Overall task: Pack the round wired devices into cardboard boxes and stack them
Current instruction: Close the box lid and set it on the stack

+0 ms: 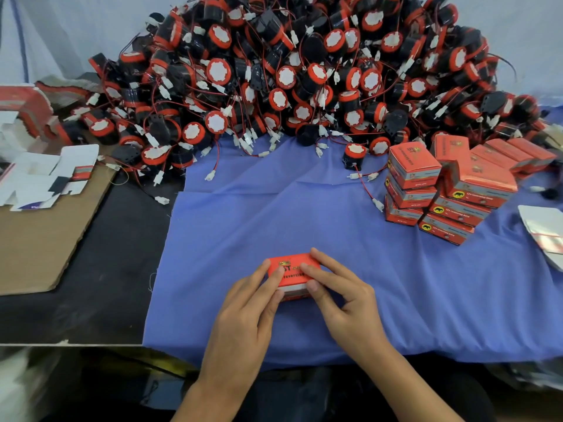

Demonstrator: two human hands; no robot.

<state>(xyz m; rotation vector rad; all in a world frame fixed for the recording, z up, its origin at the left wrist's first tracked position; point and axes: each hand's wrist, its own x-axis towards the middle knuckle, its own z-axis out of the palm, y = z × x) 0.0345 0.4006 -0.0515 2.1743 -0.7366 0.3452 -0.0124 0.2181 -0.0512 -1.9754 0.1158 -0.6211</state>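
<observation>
A small red cardboard box (293, 271) rests on the blue cloth (274, 214) near the front edge, its lid closed. My left hand (248, 309) grips its left side, thumb at the front. My right hand (341, 295) holds its right side, with fingers lying over the lid and thumb on the front edge. A large heap of round black-and-red wired devices (289, 74) fills the back of the table. One device (353, 156) stands apart at the heap's front. Stacked red boxes (438, 190) stand at the right.
Flat unfolded box blanks (45, 175) lie on a brown cardboard sheet (39, 239) at the left. A torn red carton (27, 111) sits behind them. Loose wires with white plugs (370, 193) trail onto the cloth. Shiny flat packets (545, 229) lie at the far right.
</observation>
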